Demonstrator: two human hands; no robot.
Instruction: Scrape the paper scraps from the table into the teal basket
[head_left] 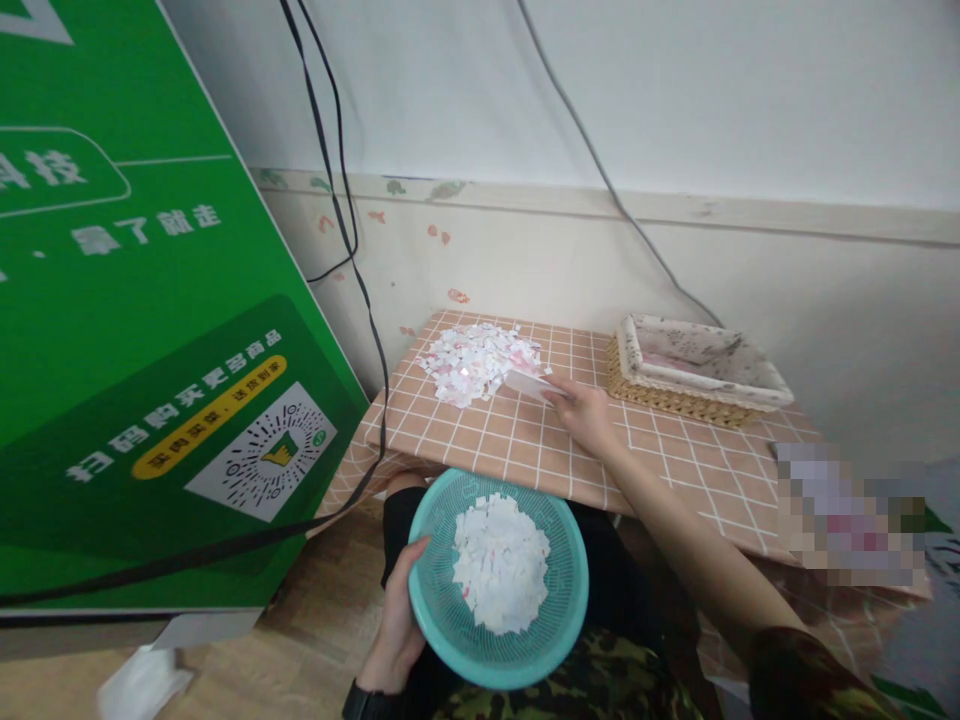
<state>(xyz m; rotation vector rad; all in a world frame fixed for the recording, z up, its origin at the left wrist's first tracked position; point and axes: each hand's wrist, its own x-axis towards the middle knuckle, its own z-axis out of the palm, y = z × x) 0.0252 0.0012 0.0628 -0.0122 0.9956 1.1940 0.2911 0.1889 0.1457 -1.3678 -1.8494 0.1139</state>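
My left hand [399, 610] grips the rim of a teal plastic colander [574, 585], which sits over my lap just below the table edge. Inside it lies a heap of small white paper scraps [501, 565]. Over the table, my right hand [583, 412] is closed on a flat white card [529, 384]. The card's far edge meets the near right side of a loose pile of paper scraps [476, 360], white with some pink among them.
A checked brown cloth covers the table [517, 455]. At its back right stands a lined wicker basket [701, 370]. A green cabinet [172, 300] rises on the left, with a black cable [384, 400] hanging in front. White plastic [142, 685] lies on the floor.
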